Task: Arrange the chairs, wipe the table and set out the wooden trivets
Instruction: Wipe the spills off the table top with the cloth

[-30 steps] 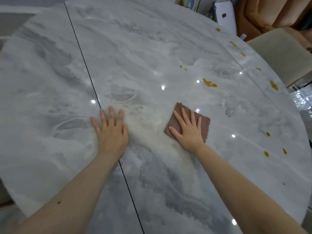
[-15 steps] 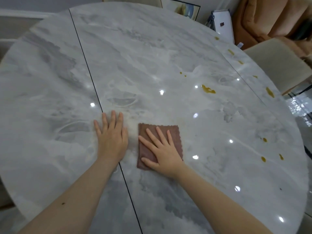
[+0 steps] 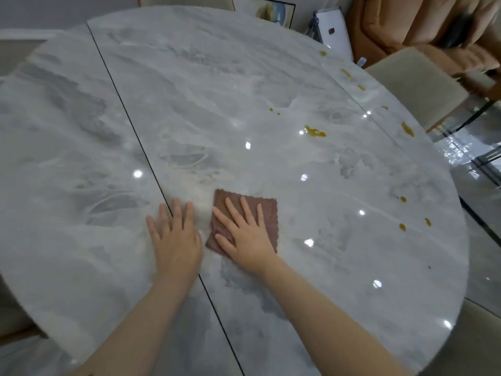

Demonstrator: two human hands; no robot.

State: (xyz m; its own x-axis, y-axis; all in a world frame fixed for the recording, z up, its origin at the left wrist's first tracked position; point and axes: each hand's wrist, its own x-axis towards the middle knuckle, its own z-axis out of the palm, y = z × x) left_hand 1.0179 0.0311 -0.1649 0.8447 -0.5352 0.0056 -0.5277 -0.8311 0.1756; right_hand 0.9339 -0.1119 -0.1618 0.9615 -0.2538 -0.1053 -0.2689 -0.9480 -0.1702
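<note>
Head view: a round grey-white marble tabletop (image 3: 271, 77) fills most of the picture, with 2 dark straight seams running across it. The left hand (image 3: 174, 240) lies flat on the tabletop, palm down, fingers straight and close together, holding nothing; it straddles the left seam. Just beside it, the right hand (image 3: 246, 234) lies flat with fingers spread, pressing down on a brown cloth (image 3: 267, 210). The cloth is a small square with a wavy edge, spread flat on the tabletop; its far and right edges show past the fingers. The 2 hands lie near each other without touching, a narrow strip of marble between them.

Yellow-brown spills (image 3: 314, 131) dot the right half of the tabletop, the largest near the middle, smaller ones along the right rim and near the right seam. A cream chair (image 3: 412, 85) stands at the far right edge of the tabletop. Behind it sits an orange-brown upholstered seat (image 3: 406, 20). A framed picture (image 3: 267, 12) leans at the far side.
</note>
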